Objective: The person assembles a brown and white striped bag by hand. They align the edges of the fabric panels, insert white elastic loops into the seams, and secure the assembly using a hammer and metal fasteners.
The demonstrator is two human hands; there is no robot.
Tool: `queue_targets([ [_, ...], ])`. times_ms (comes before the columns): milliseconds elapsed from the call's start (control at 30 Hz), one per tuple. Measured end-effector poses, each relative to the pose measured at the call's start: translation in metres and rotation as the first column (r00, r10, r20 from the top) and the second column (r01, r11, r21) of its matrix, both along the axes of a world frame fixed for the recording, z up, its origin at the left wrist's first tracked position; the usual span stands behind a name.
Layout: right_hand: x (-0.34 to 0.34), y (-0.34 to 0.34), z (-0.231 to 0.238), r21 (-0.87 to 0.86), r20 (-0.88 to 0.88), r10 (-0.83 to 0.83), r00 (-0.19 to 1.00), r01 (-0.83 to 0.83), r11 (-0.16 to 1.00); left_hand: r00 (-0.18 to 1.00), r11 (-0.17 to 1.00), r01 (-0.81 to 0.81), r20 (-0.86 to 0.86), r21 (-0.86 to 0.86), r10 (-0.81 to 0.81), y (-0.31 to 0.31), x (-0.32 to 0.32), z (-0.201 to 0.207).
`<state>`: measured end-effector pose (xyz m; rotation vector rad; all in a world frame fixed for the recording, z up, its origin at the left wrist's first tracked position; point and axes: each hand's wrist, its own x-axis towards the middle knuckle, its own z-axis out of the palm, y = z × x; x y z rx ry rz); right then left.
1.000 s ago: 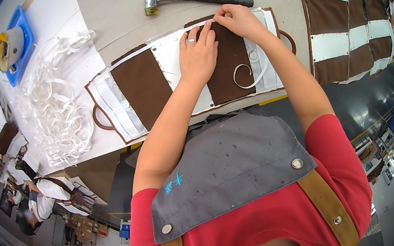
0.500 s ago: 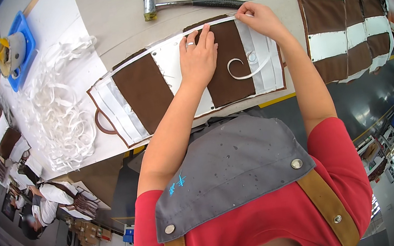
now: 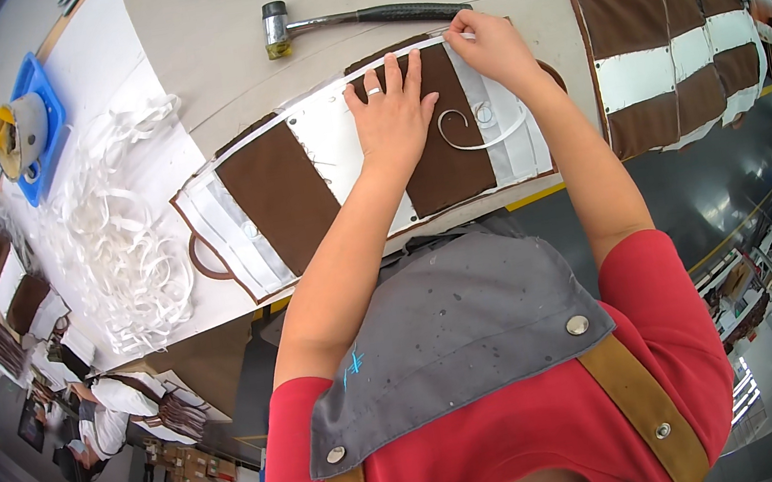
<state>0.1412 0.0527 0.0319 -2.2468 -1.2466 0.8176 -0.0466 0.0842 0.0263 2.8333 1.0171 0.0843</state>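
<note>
A brown-and-white fabric panel [image 3: 273, 198] lies in front of me, with a brown loop handle [image 3: 208, 258] at its left end. Along its far edge runs a narrow white strip [image 3: 316, 94]. My left hand [image 3: 392, 120] rests flat on the panel, fingers spread, their tips by that strip. At the far right corner, my right hand [image 3: 494, 46] pinches the strip's end between thumb and finger. A loose curled white strip [image 3: 481, 145] lies across the panel's right part, below my right hand.
A mallet [image 3: 364, 16] lies just beyond the panel. Left of it are a heap of white strips [image 3: 125, 243] and a blue tray [image 3: 49, 106] bearing a round container [image 3: 30, 133] with yellow handles. More striped panels [image 3: 628, 29] are at right. Another person [image 3: 102, 429] is at far left.
My left hand's fingers have spread wider, the thumb now out to the side. My right hand still pinches at the far right corner. The whole view has shifted slightly.
</note>
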Motion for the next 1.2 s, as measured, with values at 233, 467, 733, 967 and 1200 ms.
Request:
queue_targets([
  [233, -0.006, 0.001, -0.001, -0.006, 0.112, 0.012, 0.994, -0.011, 1.000, 0.999, 0.999, -0.006, -0.053, -0.039, 0.004, 0.003, 0.005, 0.004],
  [467, -0.012, 0.000, 0.003, 0.004, 0.144, 0.021, 0.989, -0.022, 1.000, 0.993, 0.993, 0.082, 0.085, -0.081, -0.075, -0.007, 0.012, 0.004],
  [733, -0.009, -0.010, 0.006, 0.088, 0.019, 0.004, 1.000, -0.005, 0.996, 0.982, 0.976, 0.144, 0.146, -0.163, -0.120, -0.002, 0.021, -0.005],
  [967, 0.003, -0.036, 0.036, -0.019, -0.187, -0.136, 0.973, 0.134, 0.991, 0.979, 0.985, 0.152, 0.150, -0.082, -0.139, -0.006, 0.021, -0.008],
  [1200, 0.012, -0.028, 0.013, 0.090, -0.113, -0.238, 0.965, 0.249, 0.964, 0.981, 0.986, 0.147, 0.136, -0.082, -0.135, -0.006, 0.025, -0.005],
])
